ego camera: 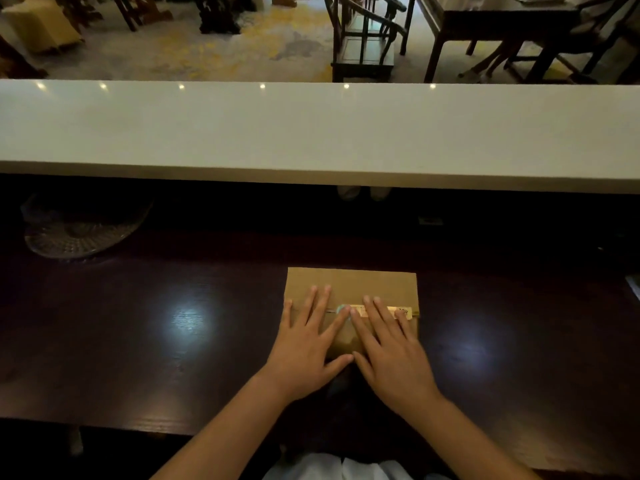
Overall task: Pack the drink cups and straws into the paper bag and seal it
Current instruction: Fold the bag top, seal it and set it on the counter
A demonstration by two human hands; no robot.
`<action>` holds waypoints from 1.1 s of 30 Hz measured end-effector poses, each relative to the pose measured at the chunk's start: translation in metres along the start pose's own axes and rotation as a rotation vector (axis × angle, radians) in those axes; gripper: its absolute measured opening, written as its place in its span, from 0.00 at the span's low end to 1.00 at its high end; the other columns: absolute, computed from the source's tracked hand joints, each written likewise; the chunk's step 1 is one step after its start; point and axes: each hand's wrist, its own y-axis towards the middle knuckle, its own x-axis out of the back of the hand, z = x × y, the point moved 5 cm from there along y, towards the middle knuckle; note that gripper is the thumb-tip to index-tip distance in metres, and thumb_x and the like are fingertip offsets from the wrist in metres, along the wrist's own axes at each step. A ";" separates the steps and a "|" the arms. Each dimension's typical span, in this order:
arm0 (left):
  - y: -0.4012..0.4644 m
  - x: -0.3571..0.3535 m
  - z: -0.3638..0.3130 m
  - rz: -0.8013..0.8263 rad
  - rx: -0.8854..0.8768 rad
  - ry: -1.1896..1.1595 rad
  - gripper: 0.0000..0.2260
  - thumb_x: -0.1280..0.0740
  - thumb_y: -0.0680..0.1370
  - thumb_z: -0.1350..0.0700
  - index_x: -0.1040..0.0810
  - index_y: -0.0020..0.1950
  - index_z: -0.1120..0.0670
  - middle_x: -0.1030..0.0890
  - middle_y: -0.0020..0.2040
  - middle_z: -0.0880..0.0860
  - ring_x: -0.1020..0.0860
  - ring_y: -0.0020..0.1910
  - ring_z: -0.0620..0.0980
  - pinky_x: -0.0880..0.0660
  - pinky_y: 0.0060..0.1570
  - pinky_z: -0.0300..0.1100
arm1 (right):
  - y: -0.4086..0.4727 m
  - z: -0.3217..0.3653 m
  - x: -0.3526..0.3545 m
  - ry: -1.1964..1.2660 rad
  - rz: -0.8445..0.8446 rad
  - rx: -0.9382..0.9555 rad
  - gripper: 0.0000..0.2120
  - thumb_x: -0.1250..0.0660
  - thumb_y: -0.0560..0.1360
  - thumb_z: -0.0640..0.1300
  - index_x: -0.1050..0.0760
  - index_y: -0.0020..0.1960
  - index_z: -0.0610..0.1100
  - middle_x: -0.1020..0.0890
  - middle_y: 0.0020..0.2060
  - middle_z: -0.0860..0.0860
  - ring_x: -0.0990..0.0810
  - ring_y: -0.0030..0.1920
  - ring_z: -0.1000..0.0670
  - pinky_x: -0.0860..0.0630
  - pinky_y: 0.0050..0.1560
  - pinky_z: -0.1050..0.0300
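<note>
A brown paper bag (374,284) stands on the dark wooden table (173,341) in front of me, its top folded over toward me. A shiny sticker strip (401,310) runs along the edge of the folded flap. My left hand (306,348) lies flat on the left half of the flap, fingers straight and spread. Beside it, my right hand (391,351) presses flat on the right half, its fingers across the sticker. The thumbs nearly meet at the bag's near edge. No cups or straws show.
A white counter ledge (311,133) runs across the view above the table's far side. A clear glass dish (83,230) sits at the far left in shadow under it. Chairs and tables stand in the room beyond.
</note>
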 end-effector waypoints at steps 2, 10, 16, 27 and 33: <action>-0.002 0.000 -0.006 -0.029 -0.023 0.035 0.31 0.57 0.76 0.34 0.55 0.75 0.48 0.56 0.77 0.50 0.60 0.75 0.54 0.57 0.68 0.66 | -0.002 0.002 0.000 -0.007 0.003 -0.052 0.28 0.49 0.73 0.55 0.36 0.70 0.45 0.33 0.69 0.41 0.36 0.70 0.42 0.35 0.65 0.41; -0.007 0.005 -0.004 -0.043 0.028 0.055 0.33 0.50 0.75 0.34 0.45 0.75 0.49 0.44 0.75 0.59 0.45 0.74 0.58 0.42 0.66 0.66 | -0.006 -0.008 0.005 0.032 0.034 -0.207 0.28 0.50 0.73 0.53 0.31 0.66 0.38 0.28 0.65 0.38 0.30 0.66 0.41 0.30 0.63 0.43; -0.013 0.003 -0.008 -0.042 0.278 0.042 0.33 0.46 0.73 0.32 0.58 0.73 0.36 0.52 0.73 0.69 0.54 0.73 0.64 0.48 0.64 0.71 | -0.010 -0.014 0.008 0.028 -0.005 -0.295 0.29 0.49 0.73 0.53 0.29 0.64 0.36 0.26 0.63 0.36 0.28 0.64 0.39 0.30 0.62 0.41; -0.012 -0.005 -0.011 0.035 0.334 0.086 0.35 0.53 0.74 0.32 0.78 0.65 0.39 0.71 0.70 0.65 0.66 0.71 0.66 0.58 0.64 0.71 | 0.001 0.015 0.009 0.015 -0.043 -0.154 0.29 0.37 0.72 0.54 0.32 0.66 0.35 0.28 0.66 0.39 0.30 0.67 0.43 0.33 0.64 0.43; -0.010 -0.010 -0.013 0.009 0.329 0.055 0.38 0.48 0.73 0.33 0.78 0.64 0.37 0.67 0.71 0.66 0.64 0.72 0.66 0.55 0.64 0.71 | -0.020 -0.030 0.008 0.057 -0.047 -0.222 0.29 0.58 0.79 0.53 0.28 0.63 0.36 0.23 0.62 0.41 0.25 0.63 0.46 0.31 0.63 0.44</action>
